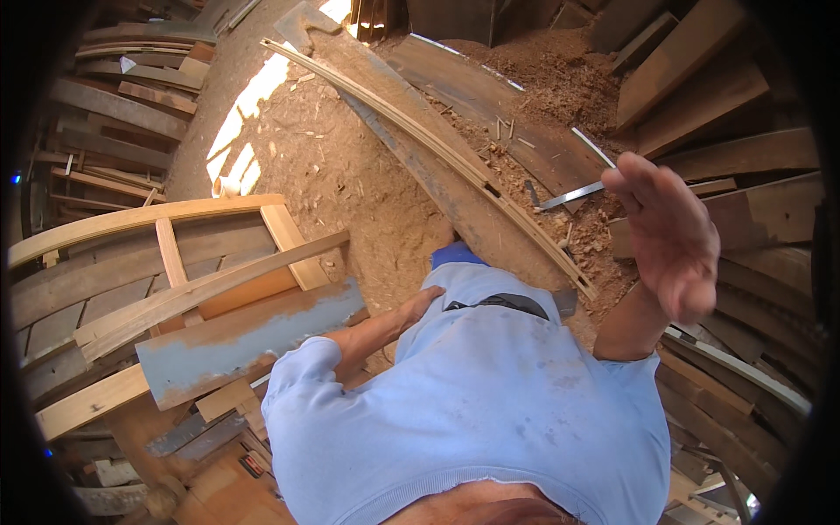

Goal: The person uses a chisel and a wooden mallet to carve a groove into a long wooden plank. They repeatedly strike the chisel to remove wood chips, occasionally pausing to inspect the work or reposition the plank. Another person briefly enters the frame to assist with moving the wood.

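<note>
My right hand [658, 232] is raised on the right, palm turned inward, fingers apart, holding nothing. Just left of it a metal square [570, 194] lies among wood shavings. My left hand [423, 302] hangs against my light trousers [464, 278], its fingers loosely extended and partly hidden along the leg. In front of me a long, grooved pale wood strip [429, 149] lies on a dusty wide plank [385, 105], running from the top middle toward my right side.
A curved wooden frame [149, 214] with a faded blue board [245, 341] lies at my left. Stacked timber [114, 114] lines the far left; dark boards [717, 157] lean along the right. Shavings [551, 70] heap at the back, and scraps cover the dirt floor [324, 166].
</note>
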`<control>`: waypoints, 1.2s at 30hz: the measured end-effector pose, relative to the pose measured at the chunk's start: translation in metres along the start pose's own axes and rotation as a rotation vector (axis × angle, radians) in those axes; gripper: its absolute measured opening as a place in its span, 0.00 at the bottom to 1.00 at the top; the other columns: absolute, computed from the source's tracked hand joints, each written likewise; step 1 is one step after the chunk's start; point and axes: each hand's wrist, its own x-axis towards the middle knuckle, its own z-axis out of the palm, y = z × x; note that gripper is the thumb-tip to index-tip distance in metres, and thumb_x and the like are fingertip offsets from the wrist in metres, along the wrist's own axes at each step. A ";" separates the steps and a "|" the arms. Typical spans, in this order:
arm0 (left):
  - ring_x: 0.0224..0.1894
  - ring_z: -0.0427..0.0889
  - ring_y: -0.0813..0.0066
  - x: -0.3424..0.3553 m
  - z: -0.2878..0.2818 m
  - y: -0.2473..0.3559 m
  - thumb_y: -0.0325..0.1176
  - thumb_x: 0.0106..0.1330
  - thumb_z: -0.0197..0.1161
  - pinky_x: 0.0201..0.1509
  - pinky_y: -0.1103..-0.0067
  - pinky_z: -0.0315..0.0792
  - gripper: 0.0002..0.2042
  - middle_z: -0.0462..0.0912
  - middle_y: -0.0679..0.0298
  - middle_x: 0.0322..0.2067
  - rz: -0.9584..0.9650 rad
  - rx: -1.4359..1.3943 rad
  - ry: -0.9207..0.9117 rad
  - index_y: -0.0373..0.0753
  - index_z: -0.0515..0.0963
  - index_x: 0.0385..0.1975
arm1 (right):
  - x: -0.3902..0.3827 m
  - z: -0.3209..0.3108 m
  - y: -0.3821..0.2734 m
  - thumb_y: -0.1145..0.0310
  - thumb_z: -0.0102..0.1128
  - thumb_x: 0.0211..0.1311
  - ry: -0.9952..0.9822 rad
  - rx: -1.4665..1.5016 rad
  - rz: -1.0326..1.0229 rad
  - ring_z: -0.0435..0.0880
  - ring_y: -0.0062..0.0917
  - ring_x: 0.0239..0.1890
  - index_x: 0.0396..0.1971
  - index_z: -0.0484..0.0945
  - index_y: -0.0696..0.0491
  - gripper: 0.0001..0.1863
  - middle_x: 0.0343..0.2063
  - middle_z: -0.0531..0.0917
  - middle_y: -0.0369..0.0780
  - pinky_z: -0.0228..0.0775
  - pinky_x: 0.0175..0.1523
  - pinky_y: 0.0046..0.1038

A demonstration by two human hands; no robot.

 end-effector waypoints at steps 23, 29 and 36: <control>0.49 0.82 0.62 0.010 -0.007 0.015 0.51 0.69 0.55 0.59 0.72 0.73 0.32 0.83 0.50 0.51 0.067 0.192 0.071 0.27 0.71 0.62 | 0.069 0.069 -0.177 0.57 0.62 0.67 -0.432 -0.453 0.189 0.82 0.38 0.49 0.58 0.71 0.50 0.23 0.51 0.83 0.45 0.74 0.59 0.44; 0.44 0.84 0.65 -0.021 0.016 0.021 0.51 0.68 0.59 0.51 0.73 0.76 0.29 0.85 0.53 0.47 -0.008 0.060 0.180 0.31 0.77 0.58 | 0.077 0.069 -0.183 0.61 0.64 0.66 -0.425 -0.445 0.207 0.84 0.37 0.44 0.54 0.75 0.46 0.18 0.48 0.86 0.41 0.77 0.56 0.44; 0.48 0.83 0.64 0.028 -0.005 0.005 0.52 0.70 0.55 0.56 0.71 0.75 0.33 0.83 0.53 0.53 -0.011 0.070 0.079 0.32 0.69 0.66 | 0.024 -0.019 -0.106 0.64 0.59 0.66 -0.198 -0.262 -0.008 0.86 0.34 0.45 0.56 0.77 0.47 0.19 0.49 0.86 0.42 0.75 0.57 0.40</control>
